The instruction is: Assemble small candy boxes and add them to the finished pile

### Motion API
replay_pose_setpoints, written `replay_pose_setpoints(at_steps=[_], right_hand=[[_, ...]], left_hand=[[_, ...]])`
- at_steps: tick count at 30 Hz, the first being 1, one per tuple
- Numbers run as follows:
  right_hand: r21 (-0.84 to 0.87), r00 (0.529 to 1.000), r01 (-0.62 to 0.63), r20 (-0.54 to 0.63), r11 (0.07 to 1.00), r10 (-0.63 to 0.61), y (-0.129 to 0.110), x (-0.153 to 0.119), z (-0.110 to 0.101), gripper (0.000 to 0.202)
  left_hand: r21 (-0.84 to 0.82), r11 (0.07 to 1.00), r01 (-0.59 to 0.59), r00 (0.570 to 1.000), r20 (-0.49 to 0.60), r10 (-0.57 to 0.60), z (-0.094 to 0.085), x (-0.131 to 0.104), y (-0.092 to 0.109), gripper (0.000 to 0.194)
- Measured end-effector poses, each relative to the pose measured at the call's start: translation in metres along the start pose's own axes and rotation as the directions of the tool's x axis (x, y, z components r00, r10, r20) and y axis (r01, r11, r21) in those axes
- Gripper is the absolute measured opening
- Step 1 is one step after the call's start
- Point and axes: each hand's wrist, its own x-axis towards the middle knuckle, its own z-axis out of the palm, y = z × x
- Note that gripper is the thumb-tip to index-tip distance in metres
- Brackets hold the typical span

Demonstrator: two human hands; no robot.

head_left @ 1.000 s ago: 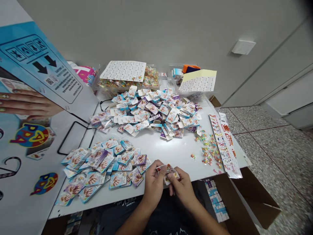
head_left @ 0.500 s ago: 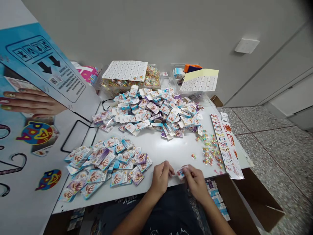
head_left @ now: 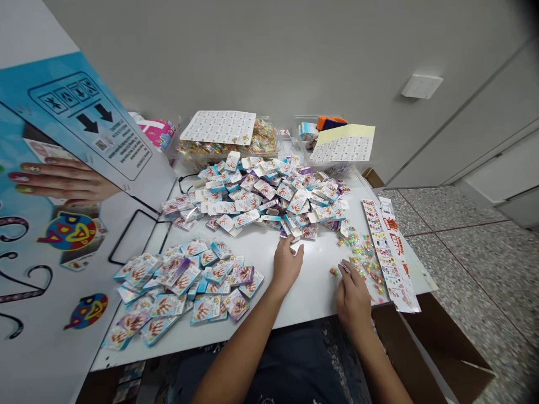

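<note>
My left hand (head_left: pixel 288 262) reaches to the front edge of the large pile of small open-ended boxes (head_left: pixel 269 193), its fingertips at a box there; whether it grips one is unclear. My right hand (head_left: pixel 352 294) is closed on something thin and small that I cannot make out, beside the scattered little packets of colourful pieces (head_left: pixel 365 259). Closed flat boxes (head_left: pixel 206 307) with hand pictures lie heaped at the left front of the white table (head_left: pixel 314 297).
Behind the pile stand a clear tub of packets (head_left: pixel 265 140) and another tub (head_left: pixel 337 167), both topped with printed sheets. Sticker strips (head_left: pixel 389 252) lie at the right. A large printed display panel (head_left: pixel 126 146) borders the left, and a cardboard box (head_left: pixel 446 342) stands below right.
My left hand has moved forward to the box pile. My right hand has moved right and forward to the small packets; the small printed item between the hands no longer shows clearly.
</note>
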Motion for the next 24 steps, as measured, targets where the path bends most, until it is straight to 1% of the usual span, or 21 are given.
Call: replay_pose_setpoints(at_steps=[3, 6, 8, 10, 13, 15, 16, 18, 19, 21, 23, 24], right_hand=[[-0.052, 0.994, 0.015, 0.105, 0.999, -0.01, -0.007, 0.004, 0.009, 0.035], [-0.062, 0.987, 0.03, 0.162, 0.998, -0.02, -0.006, 0.003, 0.017, 0.027], [-0.068, 0.988, 0.039, 0.152, 0.997, -0.029, -0.002, 0.001, 0.023, 0.027], [-0.085, 0.993, 0.027, 0.115, 0.996, -0.017, 0.004, -0.001, 0.029, 0.031], [-0.049, 0.998, -0.017, 0.063, 0.999, 0.02, 0.013, -0.002, 0.036, 0.031], [0.022, 0.998, -0.029, 0.05, 0.999, 0.028, 0.017, -0.001, 0.036, 0.031], [0.054, 0.998, -0.03, 0.048, 0.998, 0.028, 0.017, 0.0, 0.035, 0.031], [0.097, 0.998, -0.033, 0.048, 0.995, 0.028, 0.016, 0.001, 0.03, 0.031], [0.133, 0.998, -0.055, 0.051, 0.99, 0.048, 0.014, 0.001, 0.027, 0.029], [0.233, 0.991, -0.128, 0.061, 0.964, 0.117, 0.006, 0.001, 0.022, 0.026], [0.338, 0.98, -0.198, 0.098, 0.92, 0.175, -0.004, 0.002, 0.018, 0.027], [0.38, 0.975, -0.22, 0.126, 0.898, 0.185, -0.009, 0.003, 0.017, 0.029]], left_hand=[[-0.075, 0.997, 0.033, 0.999, -0.037, -0.036, 0.001, -0.001, 0.002, 0.025], [-0.097, 0.995, 0.006, 0.996, -0.087, -0.014, -0.01, -0.017, 0.01, 0.032], [-0.07, 0.997, -0.037, 0.993, -0.116, 0.029, -0.021, -0.033, 0.014, 0.033], [-0.021, 0.996, -0.088, 0.987, -0.135, 0.085, -0.031, -0.047, 0.015, 0.033], [0.044, 0.986, -0.159, 0.98, -0.118, 0.163, -0.044, -0.064, 0.012, 0.025], [0.127, 0.964, -0.235, 0.969, -0.052, 0.243, -0.051, -0.073, 0.01, 0.019], [0.186, 0.941, -0.284, 0.958, 0.002, 0.288, -0.054, -0.077, 0.01, 0.018], [0.302, 0.872, -0.386, 0.923, 0.14, 0.359, -0.058, -0.082, 0.009, 0.023], [0.339, 0.836, -0.432, 0.9, 0.212, 0.38, -0.06, -0.084, 0.01, 0.026], [0.36, 0.785, -0.504, 0.856, 0.328, 0.399, -0.06, -0.084, 0.009, 0.034], [0.364, 0.75, -0.552, 0.819, 0.407, 0.405, -0.056, -0.081, 0.008, 0.041], [0.362, 0.738, -0.569, 0.803, 0.439, 0.404, -0.054, -0.079, 0.006, 0.042]])
